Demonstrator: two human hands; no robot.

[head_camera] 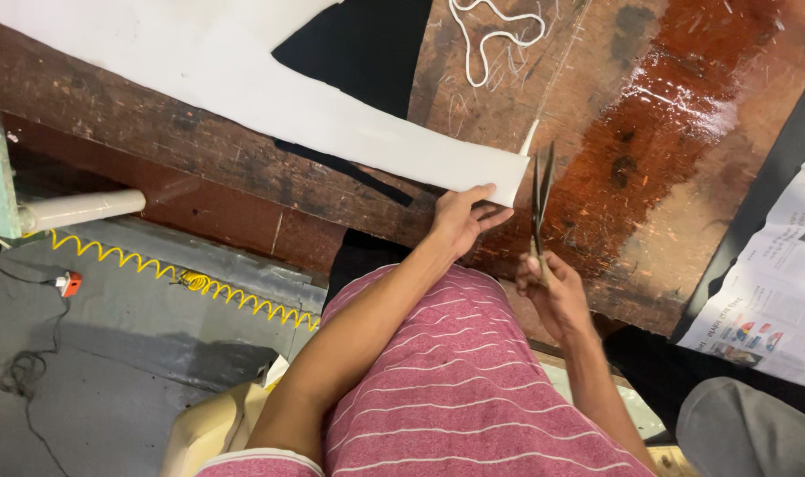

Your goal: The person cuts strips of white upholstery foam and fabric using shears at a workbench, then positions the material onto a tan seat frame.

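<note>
A: Hands first. State?

B: Left hand [462, 216] pinches the near corner of the white sheet [243, 84], thumb on top, fingers curled under the edge, just where the strip overhangs the bench's near edge. Right hand [551, 287] is closed through the handles of the scissors [540, 196]; blades point away from the body, slightly parted.

A: Blade position relative to the sheet?

B: Tips sit at the sheet's right-hand end, touching or just beside it. A thin white sliver [529, 137] stands up off that end, next to the blades.

A: Progress, as a judgement?

B: Looks like trimming of that end is under way, with the sliver partly freed. The end edge reads straight. Whether the cut has run the strip's full width, I cannot tell; the blades hide it. The long edges already look clean.

A: Surroundings?

B: Black fabric [358, 49] lies partly under the sheet toward the bench's far edge. A looped white cord [493, 35] rests beyond it. Wooden bench [650, 132] is scratched and stained. Newspaper [778, 283] lies at the right. A yellow coiled hose [181, 278] is on the floor at the left.
</note>
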